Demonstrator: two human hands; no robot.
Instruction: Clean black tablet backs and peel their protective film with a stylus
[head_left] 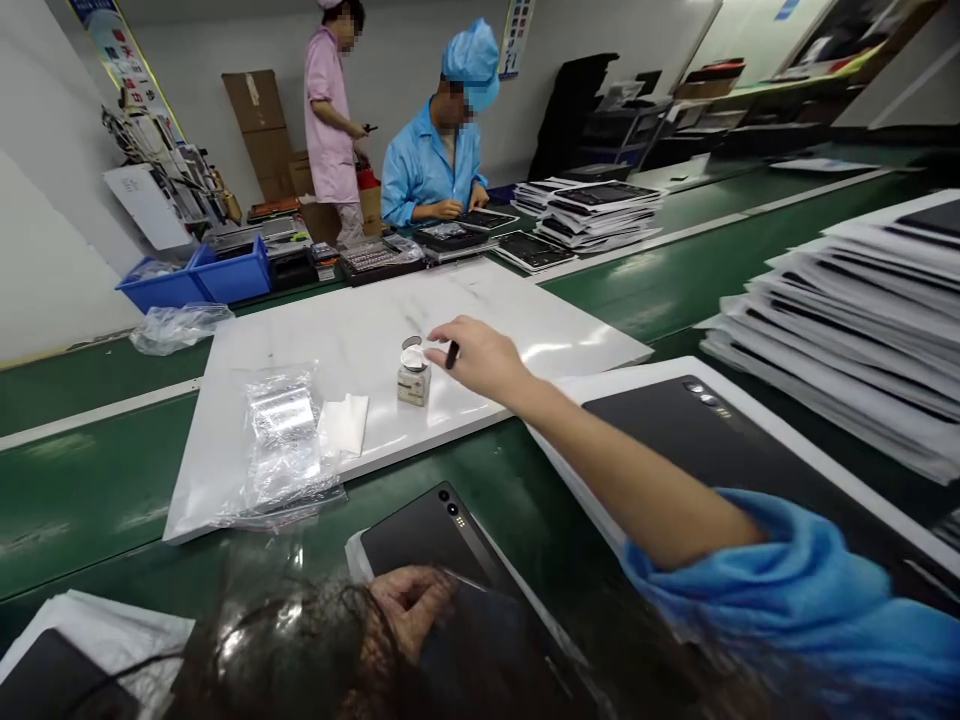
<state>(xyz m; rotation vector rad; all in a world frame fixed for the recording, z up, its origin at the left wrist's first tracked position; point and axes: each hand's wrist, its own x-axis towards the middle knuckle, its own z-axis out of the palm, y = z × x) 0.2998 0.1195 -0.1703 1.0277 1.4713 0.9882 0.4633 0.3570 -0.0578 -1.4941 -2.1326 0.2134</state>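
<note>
My right hand (480,357) reaches over the white board, its fingers curled around a short, dark, stick-like thing (452,354). Just left of its fingertips stands a small square labelled jar (413,384) with a round, shiny top. Below, my left hand (411,602) is closed in a pinch over a dark tablet (420,535), back side up with its camera lenses showing. A thin clear film (484,590) runs from the pinched fingers across the tablet. Dark strands of hair hide part of this hand and the tablet's lower left.
On the white board (337,320) lie clear plastic bags (285,430) and a folded white cloth (346,423). Another tablet (675,430) lies under my right forearm. Stacked sheets and tablets (847,330) rise at right. Two people work beyond, near blue bins (232,270).
</note>
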